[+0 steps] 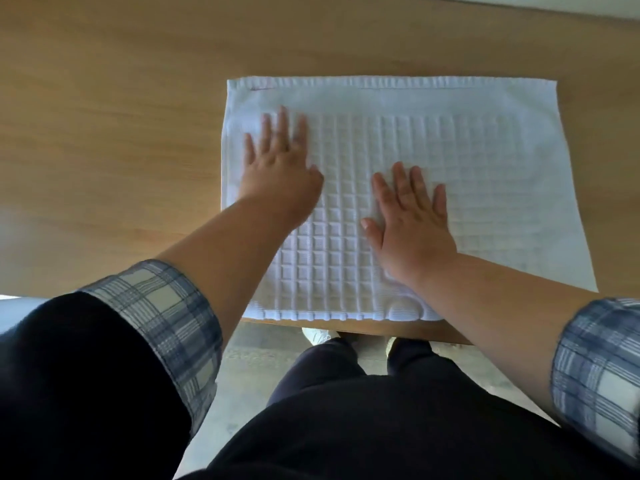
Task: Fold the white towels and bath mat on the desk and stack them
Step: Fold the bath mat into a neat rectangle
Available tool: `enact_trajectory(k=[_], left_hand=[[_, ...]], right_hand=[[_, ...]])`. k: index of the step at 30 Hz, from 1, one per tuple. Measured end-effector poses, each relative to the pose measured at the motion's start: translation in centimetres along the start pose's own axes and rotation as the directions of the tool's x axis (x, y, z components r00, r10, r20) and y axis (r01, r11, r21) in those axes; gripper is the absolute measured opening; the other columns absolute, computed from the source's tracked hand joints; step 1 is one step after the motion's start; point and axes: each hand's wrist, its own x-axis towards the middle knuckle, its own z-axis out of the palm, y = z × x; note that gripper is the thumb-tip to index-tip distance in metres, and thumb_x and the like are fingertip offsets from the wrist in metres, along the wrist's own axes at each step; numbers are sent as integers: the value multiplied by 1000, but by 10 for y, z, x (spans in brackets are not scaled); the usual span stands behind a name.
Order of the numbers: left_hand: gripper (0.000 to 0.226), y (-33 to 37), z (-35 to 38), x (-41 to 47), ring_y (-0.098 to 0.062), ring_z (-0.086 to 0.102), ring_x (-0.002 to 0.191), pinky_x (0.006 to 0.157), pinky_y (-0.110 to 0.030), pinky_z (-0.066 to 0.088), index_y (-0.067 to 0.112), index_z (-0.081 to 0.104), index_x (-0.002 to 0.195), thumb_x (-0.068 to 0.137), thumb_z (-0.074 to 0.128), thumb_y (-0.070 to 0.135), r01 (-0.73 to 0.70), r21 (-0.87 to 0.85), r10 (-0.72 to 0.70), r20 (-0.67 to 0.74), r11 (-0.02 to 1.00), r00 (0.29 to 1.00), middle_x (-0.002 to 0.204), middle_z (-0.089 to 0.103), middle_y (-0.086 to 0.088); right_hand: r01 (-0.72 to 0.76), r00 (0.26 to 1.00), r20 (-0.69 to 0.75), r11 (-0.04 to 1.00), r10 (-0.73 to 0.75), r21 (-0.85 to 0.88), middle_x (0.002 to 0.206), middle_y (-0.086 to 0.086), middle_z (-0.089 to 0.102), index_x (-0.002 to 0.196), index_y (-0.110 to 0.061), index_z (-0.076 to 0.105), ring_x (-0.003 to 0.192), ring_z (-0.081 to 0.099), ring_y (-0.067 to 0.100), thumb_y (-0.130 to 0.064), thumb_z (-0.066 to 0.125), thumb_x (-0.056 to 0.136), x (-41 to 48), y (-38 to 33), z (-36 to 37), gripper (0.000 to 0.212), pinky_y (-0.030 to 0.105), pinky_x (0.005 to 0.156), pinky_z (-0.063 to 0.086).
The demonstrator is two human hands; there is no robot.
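Neither hand grasps anything: both lie flat, fingers straight, palms down on the white bath mat [485, 174]. The left hand [277, 161] presses near the mat's left edge; the right hand [412, 220] rests nearer its middle. The mat, waffle-gridded, lies spread on the wooden desk [114, 140], its near edge at the desk's front edge.
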Motion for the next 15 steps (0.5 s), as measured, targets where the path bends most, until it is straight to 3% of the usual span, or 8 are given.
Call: enact_trajectory(k=[2, 7, 11, 15], left_hand=[[72, 6, 2, 8, -25, -15, 153, 123, -51, -6, 26, -8, 159, 97, 20, 51, -140, 29, 139, 36, 990, 990, 168, -14, -7], [72, -22, -8, 71, -26, -12, 154, 123, -49, -6, 27, -3, 160, 98, 16, 58, -43, 71, 39, 51, 997, 998, 168, -11, -9], [66, -12, -28, 91, -27, -8, 155, 124, -49, -3, 23, -1, 161, 105, 23, 49, -52, 41, 51, 23, 998, 998, 168, -8, -10], [60, 26, -35, 40, -25, -6, 155, 125, -47, 1, 21, 5, 161, 108, 29, 36, -155, -122, 151, -41, 980, 988, 169, -5, -8]], right_hand=[[-6, 1000, -8, 1000, 6, 5, 166, -1, -20, 157, -33, -13, 151, -23, 21, -64, 4, 97, -1, -2, 0, 69, 53, 121, -10], [0, 1000, -29, 1000, 0, -5, 166, 0, -19, 158, -32, -11, 152, -21, 22, -64, 2, 97, 7, -2, -2, 70, 54, 122, -8], [-25, 998, -50, 1000, 25, -13, 168, 2, -14, 159, -30, -7, 153, -15, 24, -64, 4, 96, 39, -1, -14, 72, 55, 122, -6], [-50, 998, -44, 998, 51, 23, 168, 4, -13, 159, -27, -6, 153, -15, 25, -62, 7, 98, 51, -5, -23, 72, 56, 122, -6]])
